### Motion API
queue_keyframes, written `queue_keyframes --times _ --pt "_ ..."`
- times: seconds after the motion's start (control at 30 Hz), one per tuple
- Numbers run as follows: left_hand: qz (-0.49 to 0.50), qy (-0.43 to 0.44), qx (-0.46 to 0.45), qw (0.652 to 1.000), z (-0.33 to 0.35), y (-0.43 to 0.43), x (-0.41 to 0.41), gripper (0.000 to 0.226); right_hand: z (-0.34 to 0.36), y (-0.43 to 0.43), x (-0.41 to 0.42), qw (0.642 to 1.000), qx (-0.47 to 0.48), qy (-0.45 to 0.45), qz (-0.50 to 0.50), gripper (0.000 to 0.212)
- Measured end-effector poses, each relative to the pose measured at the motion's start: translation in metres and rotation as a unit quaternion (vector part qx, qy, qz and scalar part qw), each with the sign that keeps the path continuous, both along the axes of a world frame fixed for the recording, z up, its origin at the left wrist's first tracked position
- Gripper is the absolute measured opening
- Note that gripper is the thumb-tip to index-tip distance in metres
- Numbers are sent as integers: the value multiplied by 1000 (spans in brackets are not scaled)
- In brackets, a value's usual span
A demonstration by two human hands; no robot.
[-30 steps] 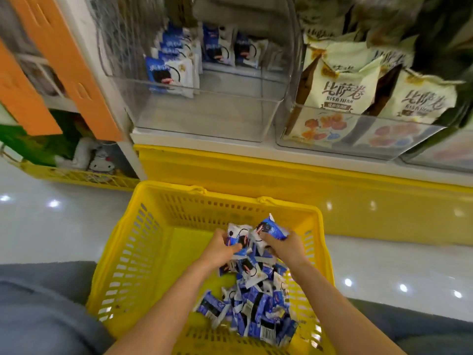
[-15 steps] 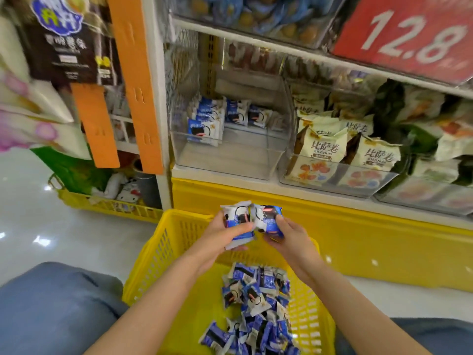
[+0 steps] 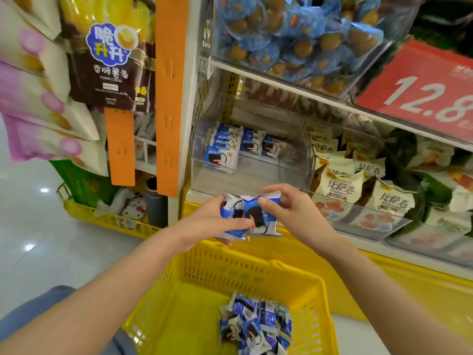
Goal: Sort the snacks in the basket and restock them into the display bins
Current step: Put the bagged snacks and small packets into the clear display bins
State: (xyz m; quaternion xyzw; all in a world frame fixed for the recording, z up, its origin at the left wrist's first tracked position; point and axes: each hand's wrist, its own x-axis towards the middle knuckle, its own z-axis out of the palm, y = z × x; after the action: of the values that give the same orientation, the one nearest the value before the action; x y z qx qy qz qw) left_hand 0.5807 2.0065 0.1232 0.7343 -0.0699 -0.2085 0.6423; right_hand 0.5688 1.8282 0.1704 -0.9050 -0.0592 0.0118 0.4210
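A small stack of blue-and-white cookie snack packets [image 3: 256, 219] is held between both hands just in front of the clear display bin [image 3: 294, 172]. My left hand [image 3: 204, 224] grips the stack from the left and below. My right hand [image 3: 294, 213] pinches its top right edge. Inside that bin, matching packets [image 3: 222, 149] stand in rows at the back left. The yellow basket [image 3: 230, 272] sits below my arms, with several more of the same packets [image 3: 256, 326] piled in its right part.
To the right stands a bin of cream-coloured snack bags [image 3: 343, 185]. The shelf above carries blue-wrapped snacks [image 3: 294, 39] and a red 12.8 price sign [image 3: 422, 93]. Orange strips [image 3: 171, 98] and hanging bags [image 3: 107, 60] are at left. Another yellow basket [image 3: 107, 219] rests on the floor.
Both hands have lifted a stack of packets out of the basket and raised it toward the clear bin. The view has tilted up, showing more of the shelves.
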Motion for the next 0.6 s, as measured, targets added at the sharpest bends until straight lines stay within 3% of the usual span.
queue_keyframes --times 0.07,0.2,0.37,0.5,0.6 --pt "8 -16 -11 1000 5 1 8 36 2 11 7 999 43 7 8 24" --pt "90 -25 -79 993 14 6 28 35 7 26 26 998 -18 15 53 22" --pt "188 -58 -113 974 23 18 53 26 20 15 89 998 -5 -38 -48 40" --pt "213 -68 -145 964 23 34 68 18 19 2 154 979 -146 -100 -104 41" --pt "215 -85 -141 963 18 41 76 16 10 -4 197 959 -248 -90 -102 44"
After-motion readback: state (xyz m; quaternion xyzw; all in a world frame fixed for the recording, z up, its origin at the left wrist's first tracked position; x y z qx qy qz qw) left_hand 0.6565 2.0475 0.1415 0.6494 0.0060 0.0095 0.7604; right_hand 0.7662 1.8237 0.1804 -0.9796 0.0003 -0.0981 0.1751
